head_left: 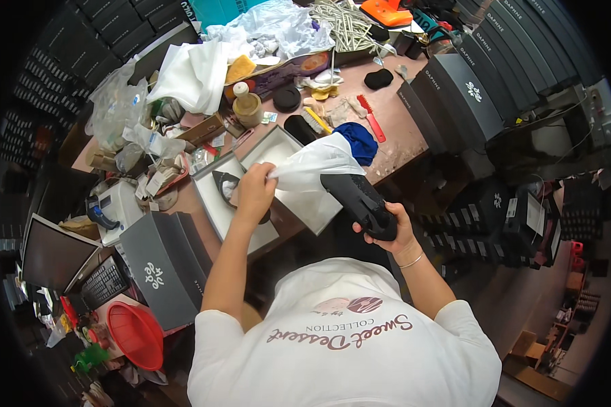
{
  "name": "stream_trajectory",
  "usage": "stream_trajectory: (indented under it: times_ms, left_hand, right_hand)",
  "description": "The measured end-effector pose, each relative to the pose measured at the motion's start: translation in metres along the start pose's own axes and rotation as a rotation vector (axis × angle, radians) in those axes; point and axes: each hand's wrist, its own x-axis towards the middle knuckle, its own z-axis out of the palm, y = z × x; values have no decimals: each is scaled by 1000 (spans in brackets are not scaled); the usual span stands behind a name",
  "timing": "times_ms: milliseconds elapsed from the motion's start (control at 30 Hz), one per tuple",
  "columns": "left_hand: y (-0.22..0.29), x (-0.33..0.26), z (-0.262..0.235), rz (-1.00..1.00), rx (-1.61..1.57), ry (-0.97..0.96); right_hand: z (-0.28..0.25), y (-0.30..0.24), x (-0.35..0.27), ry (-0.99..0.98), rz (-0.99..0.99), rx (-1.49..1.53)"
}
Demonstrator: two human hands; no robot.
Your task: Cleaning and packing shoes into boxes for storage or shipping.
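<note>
My right hand [402, 230] grips a black shoe [360, 203] by one end, tilted above the front edge of the table. With closed fingers my left hand [254, 192] pinches the edge of a thin white bag [316, 166]. That bag stretches across to the shoe's far end and seems to cover its tip. Under my left hand lies an open grey shoebox [210, 166] with a white inside. Another dark shoe [223, 182] rests in it, partly hidden by my hand and forearm. The second open box half [322, 220] stands beside it, partly behind the bag.
Past the bag lie a blue cloth [357, 141], a red brush [371, 119] and a yellow-handled brush [317, 120]. A bottle [246, 107] stands further left. Stacked shoeboxes [448, 95] rise at right; more closed boxes [159, 258] and a red basket [134, 334] are at left.
</note>
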Motion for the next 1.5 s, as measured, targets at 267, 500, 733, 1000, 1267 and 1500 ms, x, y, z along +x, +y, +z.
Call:
stream_trajectory:
  times_ms: [267, 500, 733, 1000, 1267, 1500]
  left_hand:
    - [61, 14, 50, -113, -821, 303]
    - [105, -6, 34, 272, -523, 20]
    - [100, 3, 24, 293, -318, 372]
    - [84, 1, 22, 198, -352, 269]
    - [109, -33, 14, 540, -355, 229]
    - [110, -63, 34, 627, -387, 60]
  right_hand:
    - [-5, 6, -11, -103, 8, 161]
    - [11, -16, -8, -235, 40, -193]
    - [36, -4, -11, 43, -48, -504]
    - [32, -17, -16, 43, 57, -797]
    - [36, 22, 16, 174, -217, -214]
    - [18, 40, 40, 160, -250, 69]
